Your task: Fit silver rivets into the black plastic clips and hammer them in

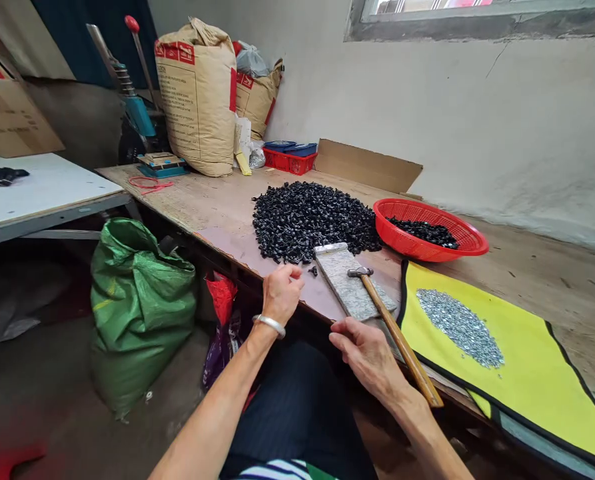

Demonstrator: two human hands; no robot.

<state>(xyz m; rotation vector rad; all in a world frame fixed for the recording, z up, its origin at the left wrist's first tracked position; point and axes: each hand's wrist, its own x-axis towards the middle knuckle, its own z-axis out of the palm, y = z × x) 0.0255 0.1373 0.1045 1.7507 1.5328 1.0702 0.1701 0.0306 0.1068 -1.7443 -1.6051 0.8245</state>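
Left hand (281, 292): left of the stone slab (347, 283), fingers curled together; whether they pinch a piece, one cannot tell.
Right hand (364, 350): at the slab's near end, thumb and forefinger drawn close; any small thing between them is hidden.
Black pieces (310, 217): heaped on the surface (214, 207) beyond the slab, with 1 loose piece (312, 271) just left of it; so small a shape probably handles best in a light fingertip pinch.
Hammer (400, 337): head on the slab, wooden handle slanting off its near right side; a grip well down the handle would likely give better control, with fingertips clear of the head.
Silver bits (460, 327): spread on yellow cloth (537, 360) right of the slab; picking them singly seems wise, as they may scatter.
Red basket (407, 245): beyond the slab to the right, holding more black pieces.
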